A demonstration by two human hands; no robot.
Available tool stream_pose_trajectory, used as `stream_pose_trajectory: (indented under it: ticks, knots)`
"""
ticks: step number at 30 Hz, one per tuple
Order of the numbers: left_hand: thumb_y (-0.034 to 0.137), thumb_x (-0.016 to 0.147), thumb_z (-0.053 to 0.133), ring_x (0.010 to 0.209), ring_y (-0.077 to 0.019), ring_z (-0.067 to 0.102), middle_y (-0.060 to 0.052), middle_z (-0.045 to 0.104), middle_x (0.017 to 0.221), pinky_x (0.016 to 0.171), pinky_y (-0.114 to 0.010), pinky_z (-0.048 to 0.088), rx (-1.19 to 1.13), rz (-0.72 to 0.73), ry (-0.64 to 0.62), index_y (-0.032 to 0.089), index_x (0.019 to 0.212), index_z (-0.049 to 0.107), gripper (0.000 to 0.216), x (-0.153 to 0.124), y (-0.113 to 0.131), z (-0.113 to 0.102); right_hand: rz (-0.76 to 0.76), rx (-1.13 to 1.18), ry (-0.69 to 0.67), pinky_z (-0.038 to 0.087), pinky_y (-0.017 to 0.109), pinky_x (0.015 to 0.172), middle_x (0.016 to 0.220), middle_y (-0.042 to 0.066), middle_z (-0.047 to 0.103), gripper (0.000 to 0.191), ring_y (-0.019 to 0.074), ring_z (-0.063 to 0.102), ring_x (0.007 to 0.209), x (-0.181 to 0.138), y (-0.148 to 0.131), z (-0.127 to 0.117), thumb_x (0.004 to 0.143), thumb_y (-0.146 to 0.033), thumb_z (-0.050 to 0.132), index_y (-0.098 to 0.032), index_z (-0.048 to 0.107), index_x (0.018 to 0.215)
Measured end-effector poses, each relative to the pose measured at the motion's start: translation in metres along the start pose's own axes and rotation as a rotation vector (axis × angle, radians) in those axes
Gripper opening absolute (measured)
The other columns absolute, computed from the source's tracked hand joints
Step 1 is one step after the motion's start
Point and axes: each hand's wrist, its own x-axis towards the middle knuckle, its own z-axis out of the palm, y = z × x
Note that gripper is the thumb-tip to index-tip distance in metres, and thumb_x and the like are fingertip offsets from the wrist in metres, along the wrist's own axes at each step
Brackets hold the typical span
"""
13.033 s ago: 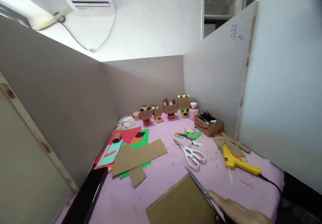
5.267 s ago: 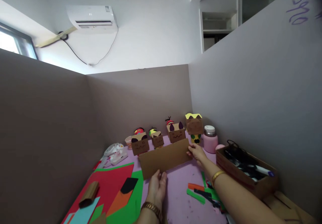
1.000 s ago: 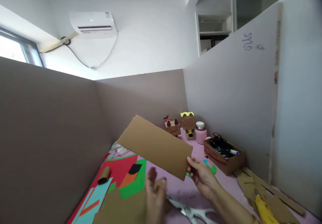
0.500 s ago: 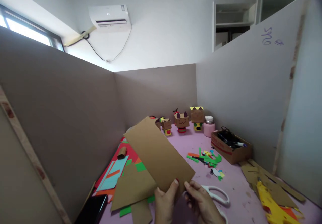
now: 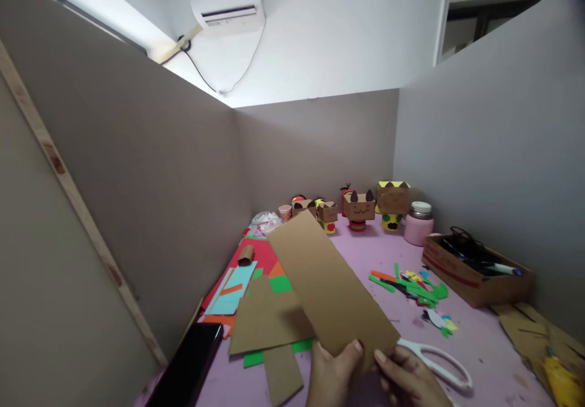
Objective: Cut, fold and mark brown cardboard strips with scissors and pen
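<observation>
A rectangular piece of brown cardboard (image 5: pixel 333 285) is held up at a slant, its far end raised over the table. My left hand (image 5: pixel 336 370) grips its near edge, thumb on top and fingers hidden underneath. My right hand (image 5: pixel 409 375) pinches the near right corner between thumb and finger. White-handled scissors (image 5: pixel 445 363) show just beside the right hand; their blades are hidden, and I cannot tell whether they lie on the table or hang from the hand. To the left, a larger cardboard sheet (image 5: pixel 265 322) lies over green paper, with a smaller cardboard strip (image 5: pixel 282 373) below it.
A black phone (image 5: pixel 189 358) lies front left. Behind stand several cardboard cat figures (image 5: pixel 359 207) and a pink jar (image 5: pixel 418 224). At right are colored paper scraps (image 5: pixel 418 288), a box of items (image 5: pixel 479 288) and a yellow glue gun (image 5: pixel 564 382). Partitions (image 5: pixel 315 145) enclose the table.
My view has turned left and tilted down, so things sit farther right in the picture. Both hands keep hold of the cardboard, with little change in grip.
</observation>
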Motion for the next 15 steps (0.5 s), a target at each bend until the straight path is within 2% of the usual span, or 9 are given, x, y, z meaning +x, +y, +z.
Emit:
stream_pose_trajectory:
  ticks: [6, 10, 13, 15]
  knots:
    - [0.032, 0.054, 0.075, 0.075, -0.0252, 0.065, -0.014, 0.073, 0.086, 0.068, -0.034, 0.05, 0.053, -0.017, 0.072, 0.011, 0.08, 0.068, 0.033, 0.003, -0.006, -0.006, -0.114, -0.139, 0.024, 0.028, 0.019, 0.039, 0.039, -0.005, 0.051, 0.046, 0.0058, 0.04, 0.034, 0.002, 0.001, 0.002, 0.054, -0.06, 0.07, -0.017, 0.054, 0.055]
    - [0.029, 0.054, 0.074, 0.069, -0.0236, 0.064, -0.011, 0.073, 0.074, 0.064, -0.033, 0.05, 0.063, 0.03, 0.108, 0.011, 0.088, 0.068, 0.039, 0.003, -0.006, -0.003, -0.148, -0.165, 0.021, 0.027, 0.019, 0.039, 0.038, -0.006, 0.049, 0.051, 0.0059, 0.038, 0.034, 0.002, 0.002, 0.006, 0.054, -0.066, 0.066, -0.017, 0.053, 0.054]
    - [0.028, 0.053, 0.074, 0.068, -0.0248, 0.065, -0.011, 0.073, 0.073, 0.063, -0.034, 0.05, 0.077, 0.05, 0.129, 0.011, 0.089, 0.068, 0.041, 0.003, 0.0, -0.002, -0.167, -0.186, 0.002, 0.025, 0.02, 0.038, 0.042, -0.005, 0.049, 0.051, 0.0064, 0.038, 0.034, 0.0, -0.001, 0.011, 0.055, -0.066, 0.064, -0.017, 0.053, 0.054]
    - [0.028, 0.053, 0.074, 0.073, -0.0259, 0.066, -0.011, 0.073, 0.078, 0.066, -0.034, 0.051, 0.101, 0.071, 0.167, 0.011, 0.091, 0.067, 0.043, 0.006, 0.007, -0.005, -0.206, -0.234, -0.009, 0.028, 0.021, 0.04, 0.046, -0.004, 0.05, 0.047, 0.0075, 0.041, 0.038, -0.003, -0.01, 0.012, 0.061, -0.063, 0.061, -0.017, 0.052, 0.055]
